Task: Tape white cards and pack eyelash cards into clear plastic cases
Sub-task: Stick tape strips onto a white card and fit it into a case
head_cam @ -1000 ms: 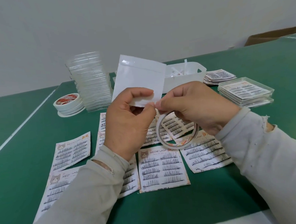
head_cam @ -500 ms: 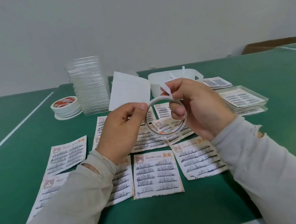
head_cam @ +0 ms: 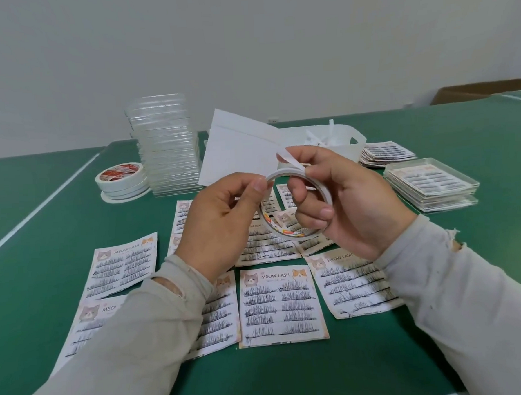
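A small packing workroom: a green counter (head_cam: 412, 355) against a bare wall, with stacked clear cases (head_cam: 166, 151), tape rolls (head_cam: 121, 182) and eyelash cards (head_cam: 280, 305) spread across it.

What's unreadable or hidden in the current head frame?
- Tape roll lower rim: behind the right hand.
- Eyelash cards in the middle: covered by the left hand and both sleeves.
- White tray contents: too small.
- Cardboard box: cut off by the right edge.

The green worktop (head_cam: 292, 374) bears eyelash cards (head_cam: 281, 306) beneath the grip, clear cases (head_cam: 167, 151) and tape rolls (head_cam: 121, 180) beyond-left.
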`<action>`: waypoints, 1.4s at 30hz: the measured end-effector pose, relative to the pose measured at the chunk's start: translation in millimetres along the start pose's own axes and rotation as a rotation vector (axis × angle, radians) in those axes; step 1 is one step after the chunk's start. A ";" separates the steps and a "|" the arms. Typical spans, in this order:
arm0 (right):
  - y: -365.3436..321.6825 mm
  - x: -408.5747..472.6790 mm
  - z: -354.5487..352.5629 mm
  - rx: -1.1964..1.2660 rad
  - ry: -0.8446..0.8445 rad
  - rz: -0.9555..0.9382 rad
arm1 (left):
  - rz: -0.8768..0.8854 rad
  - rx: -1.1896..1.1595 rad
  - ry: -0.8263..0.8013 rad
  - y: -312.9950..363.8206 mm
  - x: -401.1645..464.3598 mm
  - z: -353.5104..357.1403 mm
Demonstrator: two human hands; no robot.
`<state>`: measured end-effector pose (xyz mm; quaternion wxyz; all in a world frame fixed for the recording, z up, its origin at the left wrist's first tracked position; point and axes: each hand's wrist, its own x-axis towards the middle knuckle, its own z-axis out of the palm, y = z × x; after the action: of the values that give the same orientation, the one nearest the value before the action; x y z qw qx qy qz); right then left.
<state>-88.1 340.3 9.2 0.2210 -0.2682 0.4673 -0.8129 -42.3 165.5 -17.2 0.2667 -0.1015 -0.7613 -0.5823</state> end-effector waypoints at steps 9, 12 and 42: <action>-1.1 -2.7 2.1 0.002 -0.026 0.007 | 0.027 -0.022 -0.016 0.2 0.8 0.1; -5.6 -3.4 -3.3 -0.074 0.030 -0.007 | 0.021 0.004 0.041 -0.6 2.5 -0.6; 22.5 41.3 36.3 -0.616 0.567 -0.079 | -0.226 -0.501 0.172 5.9 4.9 6.6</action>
<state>-93.6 281.3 14.1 -0.0385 -0.1052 0.7202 -0.6846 -45.7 172.7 -10.9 0.2304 -0.0289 -0.5749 -0.7846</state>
